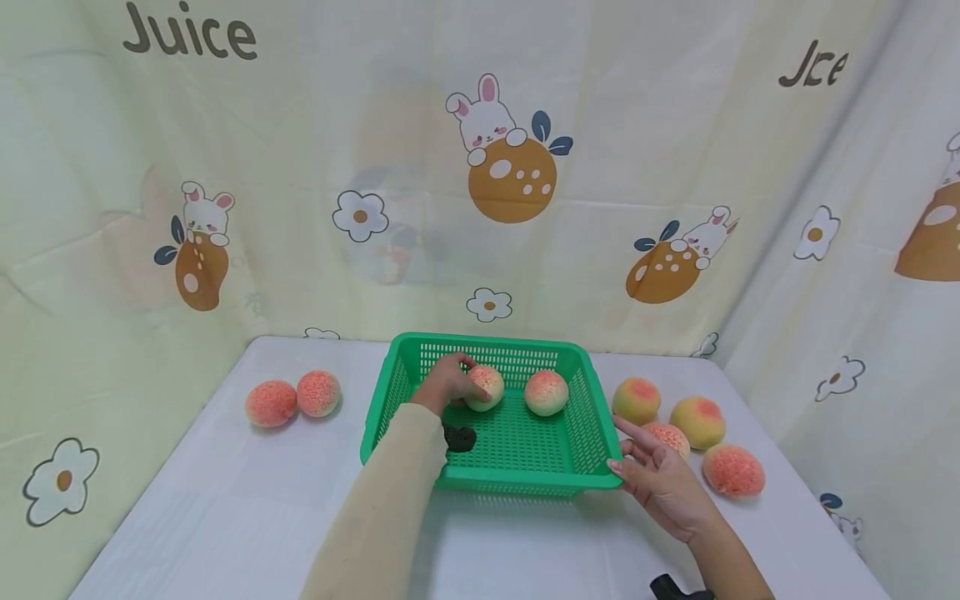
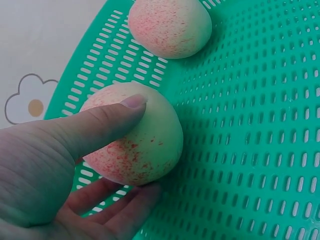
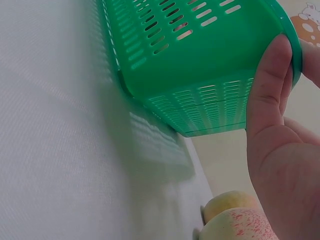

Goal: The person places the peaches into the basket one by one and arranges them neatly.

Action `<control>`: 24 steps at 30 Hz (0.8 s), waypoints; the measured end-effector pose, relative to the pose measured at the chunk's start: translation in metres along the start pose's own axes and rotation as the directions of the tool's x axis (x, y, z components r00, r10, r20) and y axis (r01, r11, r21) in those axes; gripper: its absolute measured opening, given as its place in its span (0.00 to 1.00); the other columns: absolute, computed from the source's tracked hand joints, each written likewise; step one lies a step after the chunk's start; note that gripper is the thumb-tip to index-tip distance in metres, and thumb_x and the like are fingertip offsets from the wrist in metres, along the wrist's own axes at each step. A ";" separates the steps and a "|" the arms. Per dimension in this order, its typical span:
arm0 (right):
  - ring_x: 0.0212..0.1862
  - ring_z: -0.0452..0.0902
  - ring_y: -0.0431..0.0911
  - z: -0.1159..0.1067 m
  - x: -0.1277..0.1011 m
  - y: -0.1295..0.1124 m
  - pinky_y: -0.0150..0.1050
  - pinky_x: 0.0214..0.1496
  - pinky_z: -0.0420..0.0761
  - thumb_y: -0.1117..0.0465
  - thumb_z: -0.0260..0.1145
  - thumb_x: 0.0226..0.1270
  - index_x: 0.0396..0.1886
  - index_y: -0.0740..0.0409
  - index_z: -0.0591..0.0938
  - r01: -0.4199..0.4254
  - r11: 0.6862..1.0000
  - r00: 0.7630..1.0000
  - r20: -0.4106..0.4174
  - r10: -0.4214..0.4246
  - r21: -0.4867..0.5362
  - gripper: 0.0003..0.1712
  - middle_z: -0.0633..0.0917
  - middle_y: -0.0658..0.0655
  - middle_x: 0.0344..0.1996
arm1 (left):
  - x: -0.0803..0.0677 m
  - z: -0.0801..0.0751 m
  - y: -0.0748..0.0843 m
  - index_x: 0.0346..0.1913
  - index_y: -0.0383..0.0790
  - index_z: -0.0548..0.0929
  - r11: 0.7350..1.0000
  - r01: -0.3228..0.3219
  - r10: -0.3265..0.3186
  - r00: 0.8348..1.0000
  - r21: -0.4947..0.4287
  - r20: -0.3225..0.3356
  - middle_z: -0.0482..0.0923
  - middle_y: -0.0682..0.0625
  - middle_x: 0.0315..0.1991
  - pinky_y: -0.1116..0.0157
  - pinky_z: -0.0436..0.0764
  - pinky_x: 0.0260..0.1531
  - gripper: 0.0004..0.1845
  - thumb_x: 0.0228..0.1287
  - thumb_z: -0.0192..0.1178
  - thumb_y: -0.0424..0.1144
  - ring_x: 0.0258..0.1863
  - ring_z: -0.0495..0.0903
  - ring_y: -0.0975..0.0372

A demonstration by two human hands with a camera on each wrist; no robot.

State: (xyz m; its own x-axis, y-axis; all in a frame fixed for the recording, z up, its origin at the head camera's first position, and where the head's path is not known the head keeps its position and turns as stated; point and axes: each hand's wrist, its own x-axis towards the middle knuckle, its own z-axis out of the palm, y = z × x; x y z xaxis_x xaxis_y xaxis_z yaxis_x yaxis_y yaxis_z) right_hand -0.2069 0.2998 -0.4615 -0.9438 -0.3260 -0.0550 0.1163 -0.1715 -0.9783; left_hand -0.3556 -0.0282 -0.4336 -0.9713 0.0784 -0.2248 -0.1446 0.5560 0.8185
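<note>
Nearest, the right hand (image 1: 663, 492) pinches the green basket (image 1: 525, 482) at its near right corner, I think to steady it. Farther in, the left hand (image 1: 448, 383) grasps a pale peach (image 1: 489, 385) inside the basket; the step looks like setting it down or taking it up, I cannot tell which, and the next move calls for care not to bump the second peach (image 1: 546, 392) at its right.

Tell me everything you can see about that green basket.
The green basket looks plastic: a shallow rectangle with a smooth rim, slotted walls and floor. It sits open side up on the white table. Two peaches are inside, one held by the left hand. The right hand grips the near right corner.
</note>
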 end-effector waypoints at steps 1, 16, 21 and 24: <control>0.46 0.84 0.37 0.000 0.000 0.000 0.34 0.52 0.87 0.71 0.59 0.76 0.83 0.57 0.52 -0.002 1.000 1.000 -0.003 0.002 -0.001 0.42 0.80 0.47 0.44 | 0.001 0.000 0.000 0.61 0.39 0.79 1.000 0.001 -0.001 1.000 0.001 0.000 0.77 0.38 0.59 0.53 0.87 0.46 0.34 0.49 0.81 0.34 0.50 0.80 0.49; 0.46 0.84 0.37 -0.001 0.001 0.001 0.34 0.52 0.87 0.71 0.59 0.76 0.83 0.58 0.49 -0.013 1.000 1.000 -0.005 0.013 0.007 0.43 0.80 0.47 0.44 | 0.003 -0.004 -0.003 0.61 0.39 0.80 0.999 -0.002 0.005 0.998 -0.054 0.061 0.77 0.38 0.61 0.54 0.88 0.45 0.31 0.51 0.79 0.32 0.52 0.82 0.48; 0.46 0.85 0.38 -0.001 0.001 0.000 0.34 0.52 0.87 0.71 0.59 0.75 0.83 0.58 0.49 -0.010 1.000 1.000 -0.003 0.010 0.004 0.44 0.80 0.47 0.44 | 0.005 -0.004 -0.003 0.59 0.39 0.80 0.997 0.008 -0.004 0.998 -0.074 0.055 0.76 0.38 0.61 0.54 0.89 0.44 0.30 0.52 0.78 0.31 0.50 0.82 0.48; 0.46 0.85 0.38 -0.001 0.000 0.000 0.34 0.52 0.87 0.71 0.59 0.76 0.83 0.58 0.50 -0.002 1.000 1.000 0.006 0.002 0.005 0.43 0.80 0.48 0.45 | 0.005 -0.004 -0.002 0.58 0.38 0.80 0.997 0.010 -0.006 0.999 -0.074 0.053 0.76 0.37 0.60 0.54 0.89 0.44 0.29 0.52 0.78 0.30 0.50 0.82 0.48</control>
State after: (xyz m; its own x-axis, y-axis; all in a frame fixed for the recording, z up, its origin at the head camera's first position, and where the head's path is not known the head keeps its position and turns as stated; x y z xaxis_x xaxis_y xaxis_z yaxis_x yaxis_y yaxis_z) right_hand -0.2069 0.3005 -0.4613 -0.9417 -0.3319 -0.0557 0.1197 -0.1756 -0.9772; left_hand -0.3608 -0.0320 -0.4345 -0.9590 0.1187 -0.2572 -0.1677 0.4935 0.8534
